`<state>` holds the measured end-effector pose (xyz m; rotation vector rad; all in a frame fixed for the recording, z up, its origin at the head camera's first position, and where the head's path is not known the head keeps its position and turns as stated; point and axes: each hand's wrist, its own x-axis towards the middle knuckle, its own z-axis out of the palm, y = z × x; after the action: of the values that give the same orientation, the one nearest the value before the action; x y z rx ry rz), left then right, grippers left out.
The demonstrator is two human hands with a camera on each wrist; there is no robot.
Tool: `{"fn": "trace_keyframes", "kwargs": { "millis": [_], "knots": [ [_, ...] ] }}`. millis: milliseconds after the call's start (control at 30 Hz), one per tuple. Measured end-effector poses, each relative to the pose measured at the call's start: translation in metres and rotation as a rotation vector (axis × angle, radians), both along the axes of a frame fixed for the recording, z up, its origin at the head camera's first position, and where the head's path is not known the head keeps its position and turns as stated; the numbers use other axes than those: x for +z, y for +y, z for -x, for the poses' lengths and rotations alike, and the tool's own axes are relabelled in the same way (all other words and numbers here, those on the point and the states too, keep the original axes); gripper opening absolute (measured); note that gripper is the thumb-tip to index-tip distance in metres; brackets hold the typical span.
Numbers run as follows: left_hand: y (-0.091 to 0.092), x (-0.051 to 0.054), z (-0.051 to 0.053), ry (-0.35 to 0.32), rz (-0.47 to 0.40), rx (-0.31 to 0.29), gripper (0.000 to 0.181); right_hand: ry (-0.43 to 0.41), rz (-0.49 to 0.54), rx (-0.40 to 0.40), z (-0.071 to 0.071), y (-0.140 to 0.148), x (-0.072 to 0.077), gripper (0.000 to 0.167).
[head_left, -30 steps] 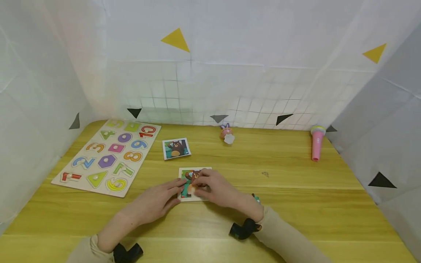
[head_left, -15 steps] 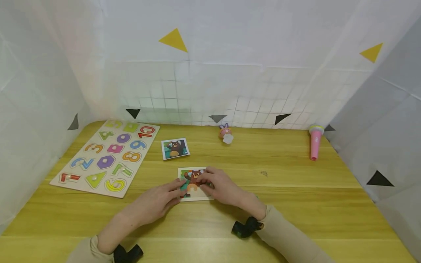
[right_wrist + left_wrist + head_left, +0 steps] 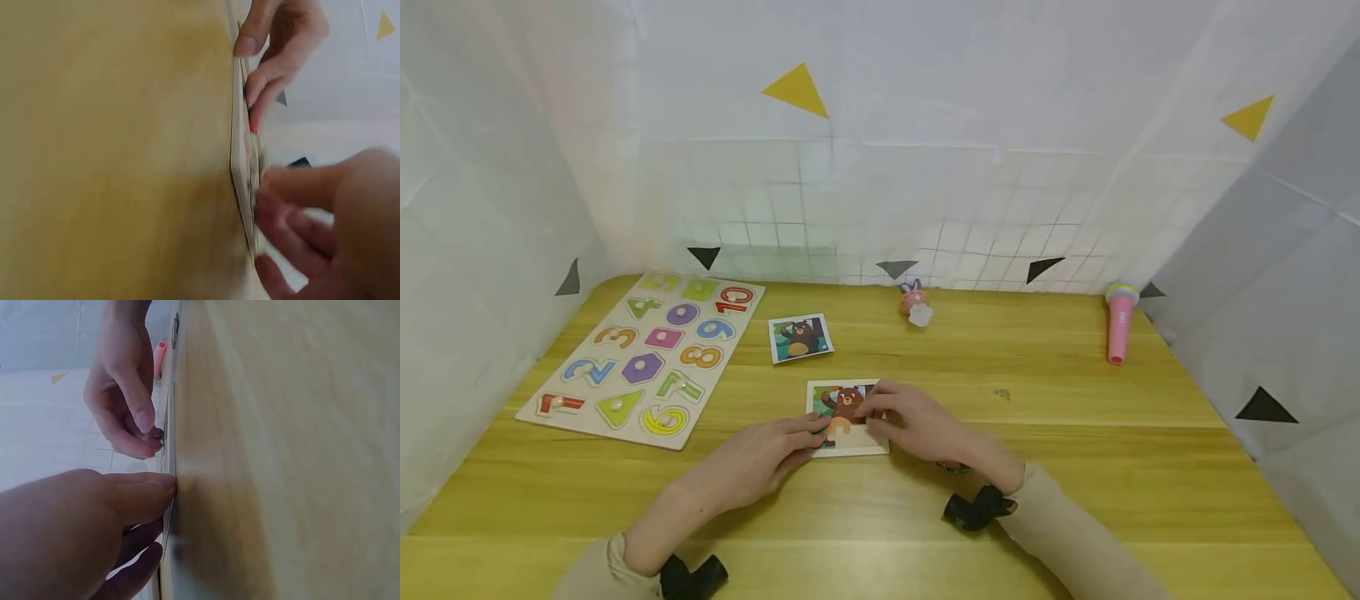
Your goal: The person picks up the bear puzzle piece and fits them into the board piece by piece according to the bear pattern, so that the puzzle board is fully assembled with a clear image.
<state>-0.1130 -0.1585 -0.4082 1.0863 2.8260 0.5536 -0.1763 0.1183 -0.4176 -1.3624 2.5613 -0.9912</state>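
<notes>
A small wooden jigsaw board [image 3: 853, 451] with a bear picture [image 3: 846, 402] lies flat on the table. Pieces cover its upper part, while much of the lower right shows bare pale wood. My left hand [image 3: 775, 450] rests fairly straight fingers on the board's left side, its thumb at the near edge [image 3: 164, 482]. Over the right side, my right hand [image 3: 917, 421] pinches a dark puzzle piece [image 3: 159, 433] between thumb and fingers, low against the board. Those fingers hide most of that piece. Another loose puzzle piece [image 3: 953, 467] shows partly under the right wrist.
A reference card [image 3: 801, 337] with the same bear lies behind the board. To the left is a number and shape peg puzzle [image 3: 647, 358]. A small rabbit-eared toy [image 3: 916, 305] sits at the back, and a pink toy microphone [image 3: 1119, 325] lies far right.
My right hand has shifted slightly right across the board, uncovering more of the bear and the bare lower area. The left hand has stayed nearly still on the left side.
</notes>
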Motion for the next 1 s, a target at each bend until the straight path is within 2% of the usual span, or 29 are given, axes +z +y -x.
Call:
{"fn": "trace_keyframes", "kwargs": {
  "millis": [167, 300, 633, 867, 1000],
  "knots": [
    [-0.001, -0.001, 0.0, -0.019, -0.014, 0.01, 0.03, -0.081, 0.031, 0.023, 0.0, 0.017, 0.004, 0.022],
    [-0.001, -0.002, 0.0, -0.022, -0.023, 0.01, 0.03, -0.118, 0.071, 0.009, 0.0, 0.034, 0.004, 0.021],
    [-0.002, -0.003, 0.0, -0.044, -0.041, 0.01, 0.03, -0.107, 0.086, -0.061, 0.0, 0.076, -0.001, 0.022],
    [-0.002, -0.002, 0.0, -0.047, -0.044, 0.009, 0.029, -0.15, 0.081, -0.057, -0.006, 0.104, -0.002, 0.026],
    [-0.002, -0.002, 0.0, -0.049, -0.039, 0.013, 0.03, -0.116, 0.071, -0.05, -0.01, 0.116, -0.005, 0.031]
  ]
}}
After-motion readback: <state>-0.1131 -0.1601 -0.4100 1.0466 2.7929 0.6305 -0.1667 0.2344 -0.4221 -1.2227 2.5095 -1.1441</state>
